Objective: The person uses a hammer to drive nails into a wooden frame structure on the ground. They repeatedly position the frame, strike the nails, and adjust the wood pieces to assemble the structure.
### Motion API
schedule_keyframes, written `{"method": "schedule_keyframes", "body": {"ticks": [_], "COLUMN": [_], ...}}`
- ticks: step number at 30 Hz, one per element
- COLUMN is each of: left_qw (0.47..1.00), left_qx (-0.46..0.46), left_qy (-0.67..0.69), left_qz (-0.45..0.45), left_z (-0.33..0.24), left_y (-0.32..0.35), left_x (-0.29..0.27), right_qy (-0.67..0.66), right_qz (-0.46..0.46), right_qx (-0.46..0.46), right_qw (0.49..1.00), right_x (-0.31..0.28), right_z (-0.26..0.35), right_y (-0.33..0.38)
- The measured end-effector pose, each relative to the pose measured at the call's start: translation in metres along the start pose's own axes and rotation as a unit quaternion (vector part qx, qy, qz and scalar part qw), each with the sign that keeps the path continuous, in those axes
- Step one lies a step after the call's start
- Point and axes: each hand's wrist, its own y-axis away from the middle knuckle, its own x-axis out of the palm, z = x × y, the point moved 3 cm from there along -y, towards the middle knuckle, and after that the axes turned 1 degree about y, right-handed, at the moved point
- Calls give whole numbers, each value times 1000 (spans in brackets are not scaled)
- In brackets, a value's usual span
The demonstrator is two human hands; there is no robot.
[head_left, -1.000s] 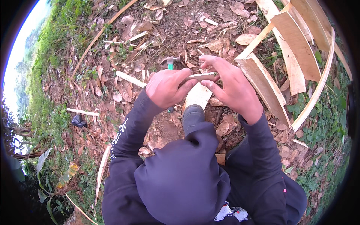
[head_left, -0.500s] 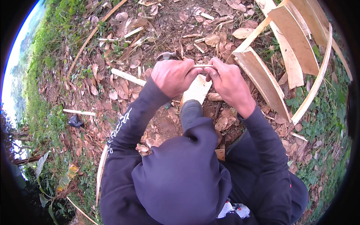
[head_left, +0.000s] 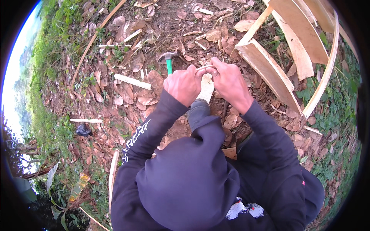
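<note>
Between my two hands, a short, thin, pale strip [head_left: 205, 67] is pinched at both ends. Its material is too small to make out, and my fingers cover its ends. My left hand [head_left: 184, 85] closes on the left end, thumb against the fingers. On the other end, my right hand [head_left: 231, 81] grips in the same way. Below them a pale wooden board [head_left: 207, 88] lies on the ground, its near end under a dark boot [head_left: 199, 109]. Just beyond my left hand rests a hammer [head_left: 169, 61] with a green handle, partly hidden by that hand.
Several long sawn planks [head_left: 266, 73] lean and stack at the upper right. Dry leaves and wood offcuts [head_left: 133, 81] litter the ground. A crumpled dark plastic bag [head_left: 83, 130] lies at the left, and green plants [head_left: 50, 77] border the left side.
The strip looked straight and now appears slightly bowed, still pinched in both hands. My left hand has shifted down, uncovering the hammer's green handle. The whole view has shifted slightly.
</note>
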Motion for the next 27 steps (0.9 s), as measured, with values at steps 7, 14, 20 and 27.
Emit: {"method": "schedule_keyframes", "body": {"ticks": [7,14,20,27], "left_qw": [993,980,980,987], "left_qx": [53,76,104,101], "left_qy": [7,57,110,82], "left_qz": [104,175,127,98], "left_z": [26,0,-11,-17], "left_y": [11,29,29,32], "left_x": [-5,9,33,31], "right_qy": [-136,-72,-70,-31], "right_qz": [177,-57,-112,-20], "right_qx": [36,63,61,133], "right_qw": [974,994,989,990], "right_x": [19,43,28,18], "right_z": [-19,-6,-19,-11], "right_y": [8,16,11,15]}}
